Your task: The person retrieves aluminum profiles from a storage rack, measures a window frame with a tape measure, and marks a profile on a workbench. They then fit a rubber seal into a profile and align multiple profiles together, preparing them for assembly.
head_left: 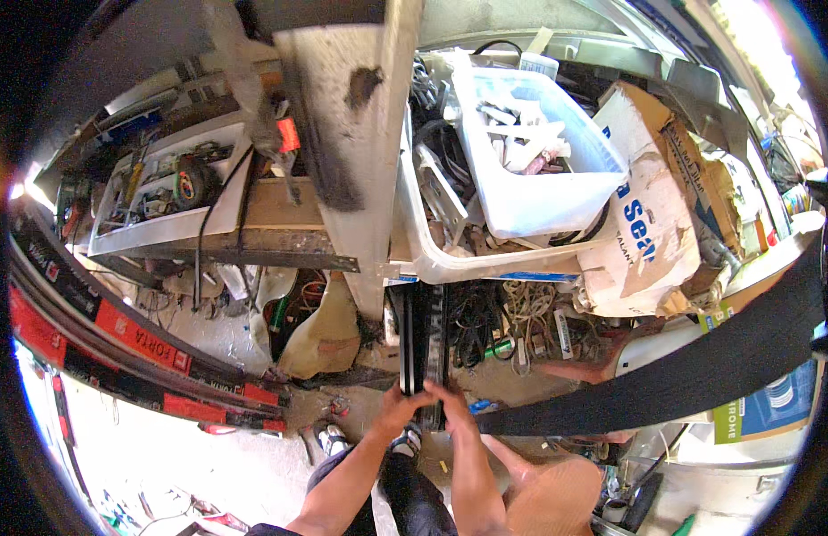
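Head view: a long, narrow, black strip with a pale lengthwise line (409,332) stands in front of the person, below the shelf, its long axis running away from the body. The left hand (400,407) has its fingers closed around the near end; the right hand (447,404) is just beside, its grip undeterminable. A translucent bluish-white plastic tub (543,204) holds white pieces, nested in a larger white plastic bin (485,265).

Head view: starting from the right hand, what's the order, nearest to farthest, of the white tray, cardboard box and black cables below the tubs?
From the right hand:
1. Black cables, just ahead.
2. Cardboard box, ahead and right.
3. White tray, ahead, far left.
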Motion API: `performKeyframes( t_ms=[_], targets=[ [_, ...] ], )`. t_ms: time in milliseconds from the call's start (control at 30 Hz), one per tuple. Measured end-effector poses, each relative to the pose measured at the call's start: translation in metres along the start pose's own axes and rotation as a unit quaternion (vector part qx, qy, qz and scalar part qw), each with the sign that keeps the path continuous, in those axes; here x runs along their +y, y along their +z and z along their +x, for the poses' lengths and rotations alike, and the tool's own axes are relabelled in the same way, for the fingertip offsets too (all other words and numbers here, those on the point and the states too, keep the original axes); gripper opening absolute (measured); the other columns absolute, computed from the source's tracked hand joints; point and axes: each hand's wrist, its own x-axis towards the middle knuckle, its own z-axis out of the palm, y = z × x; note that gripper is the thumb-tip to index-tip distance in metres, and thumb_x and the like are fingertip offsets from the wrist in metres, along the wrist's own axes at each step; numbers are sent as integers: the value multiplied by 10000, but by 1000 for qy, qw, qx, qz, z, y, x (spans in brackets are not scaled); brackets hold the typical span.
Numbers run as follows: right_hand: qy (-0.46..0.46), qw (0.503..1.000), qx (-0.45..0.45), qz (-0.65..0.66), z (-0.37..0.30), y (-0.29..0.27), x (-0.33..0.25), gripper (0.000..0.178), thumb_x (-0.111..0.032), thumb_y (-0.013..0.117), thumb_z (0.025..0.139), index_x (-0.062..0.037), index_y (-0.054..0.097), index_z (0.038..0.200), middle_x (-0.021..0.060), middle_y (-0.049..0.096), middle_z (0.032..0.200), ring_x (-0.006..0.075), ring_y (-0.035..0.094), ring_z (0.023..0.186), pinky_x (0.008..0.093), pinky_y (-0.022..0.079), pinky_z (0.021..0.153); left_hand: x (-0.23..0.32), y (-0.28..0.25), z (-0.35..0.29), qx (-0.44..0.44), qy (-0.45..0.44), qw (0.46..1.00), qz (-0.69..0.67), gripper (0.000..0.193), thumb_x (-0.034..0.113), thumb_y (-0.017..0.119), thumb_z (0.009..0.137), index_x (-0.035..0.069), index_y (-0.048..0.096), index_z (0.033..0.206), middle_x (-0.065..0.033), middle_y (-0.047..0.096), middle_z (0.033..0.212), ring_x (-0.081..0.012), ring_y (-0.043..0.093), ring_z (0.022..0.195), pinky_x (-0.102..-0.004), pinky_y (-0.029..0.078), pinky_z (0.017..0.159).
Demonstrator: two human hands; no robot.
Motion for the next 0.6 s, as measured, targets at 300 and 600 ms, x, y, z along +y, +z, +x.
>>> performKeyframes(
  t_ms=[300, 600],
  targets=[
    [173, 982, -68, 34, -196, 1, 54, 476, -193, 871, 817, -16, 688, 1219, 97, 750, 1045, 227, 743, 831, 379, 624, 741, -12, -19, -218, -32, -141, 989, -43, 606, 123, 861, 840, 115, 529, 1347, -60, 698, 1183, -209, 685, 1085, -442, 554, 928],
    [372, 899, -221, 72, -272, 55, 41, 418, -398, 752, 928, -36, 703, 1130, 107, 772, 984, 243, 765, 819, 400, 644, 762, 30, -21, -346, 69, -234, 961, -128, 466, 312, 824, 874, 8, 658, 1186, -72, 732, 1036, -236, 739, 842, -461, 623, 742]
  ],
)
